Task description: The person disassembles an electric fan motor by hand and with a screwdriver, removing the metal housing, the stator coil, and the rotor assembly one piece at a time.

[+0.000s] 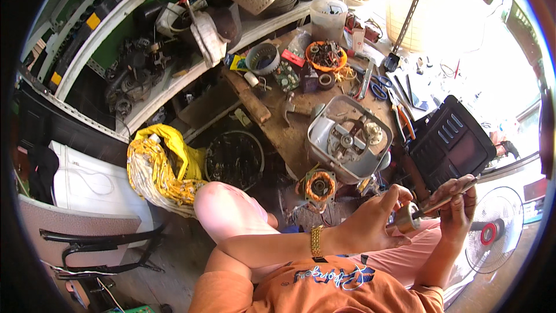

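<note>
My left hand (376,217), with a gold watch at the wrist, is closed around a short metal cylinder that looks like a motor rotor (408,218). A dark shaft sticks out of it toward my right hand (457,204). That hand pinches a long, thin, dark piece (446,200) against or beside the shaft; whether the two are one part I cannot tell. Beyond my hands, a grey open motor housing (318,137) rests on the wooden bench with metal parts inside. Just below it is a stator with orange-copper windings (320,186).
A black tool case (452,142), orange-handled pliers (402,119) and blue scissors (379,88) lie at the right. A hammer (294,111) and an orange bowl of parts (326,56) are farther back. A yellow sack (168,165) lies left, a fan (498,232) stands right.
</note>
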`<state>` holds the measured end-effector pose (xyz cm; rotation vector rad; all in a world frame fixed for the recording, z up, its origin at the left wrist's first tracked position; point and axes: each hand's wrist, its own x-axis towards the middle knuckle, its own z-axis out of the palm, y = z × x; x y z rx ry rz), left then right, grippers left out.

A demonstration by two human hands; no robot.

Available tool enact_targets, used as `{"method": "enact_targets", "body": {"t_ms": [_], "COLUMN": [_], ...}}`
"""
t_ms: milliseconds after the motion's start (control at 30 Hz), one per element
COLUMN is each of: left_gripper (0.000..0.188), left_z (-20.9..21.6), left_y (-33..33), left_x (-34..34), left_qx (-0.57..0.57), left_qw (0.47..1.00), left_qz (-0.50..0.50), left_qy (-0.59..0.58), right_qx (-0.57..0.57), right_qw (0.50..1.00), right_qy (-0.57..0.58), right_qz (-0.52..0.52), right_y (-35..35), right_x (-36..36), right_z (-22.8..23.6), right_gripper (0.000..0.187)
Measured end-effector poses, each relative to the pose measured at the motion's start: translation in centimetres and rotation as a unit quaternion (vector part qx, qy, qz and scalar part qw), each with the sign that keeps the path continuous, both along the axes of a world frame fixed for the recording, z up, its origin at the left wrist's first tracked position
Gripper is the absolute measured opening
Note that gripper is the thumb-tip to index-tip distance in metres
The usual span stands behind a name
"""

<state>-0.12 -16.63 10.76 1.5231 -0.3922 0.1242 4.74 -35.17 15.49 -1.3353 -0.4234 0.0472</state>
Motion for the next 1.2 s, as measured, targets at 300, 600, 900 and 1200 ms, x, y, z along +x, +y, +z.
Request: {"method": "enact_targets", "body": {"t_ms": [300, 600, 900, 1200], "left_gripper": [0.062, 0.063, 0.054, 0.047], "left_z": [-3.1, -5.1, -6.7, -7.8], "left_y": [-0.3, 0.0, -0.2, 0.0], "left_x": [-4.7, -7.3, -9.1, -10.6], "left_qx": [-0.009, 0.041, 0.042, 0.030], "left_qw": [0.995, 0.994, 0.994, 0.994], "left_qz": [0.058, 0.072, 0.085, 0.041], "left_qy": [0.075, 0.078, 0.059, 0.101], "right_qx": [-0.153, -0.238, -0.202, -0.156], "right_qw": [0.988, 0.971, 0.979, 0.986], "right_qy": [0.004, 0.000, 0.023, 0.016], "right_qz": [-0.002, 0.009, 0.002, -0.049], "right_y": [1.6, 2.0, 1.1, -1.6], "right_x": [-4.4, -7.3, -8.8, -8.8], "right_z": [-3.8, -6.9, -7.7, -6.9], "right_gripper": [0.070, 0.040, 0.032, 0.033]}}
